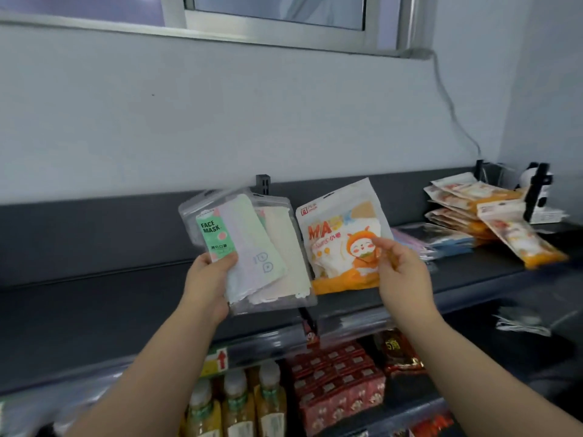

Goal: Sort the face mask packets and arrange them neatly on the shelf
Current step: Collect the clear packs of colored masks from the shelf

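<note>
Mid-sort at the shelf [126, 304], your left hand [208, 272] grips the pastel packets [252, 247] and your right hand [400, 269] pinches the orange packet [340, 241], likely bound for the far-right orange pile [467, 209].

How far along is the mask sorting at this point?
Done: orange packets sit together in a loose pile at the right of the shelf. In hand: the left hand grips clear pastel packets; the right hand is at an upright orange packet, grip unclear. Left: placing these, tidying the pile and the flat blue packets.
</note>
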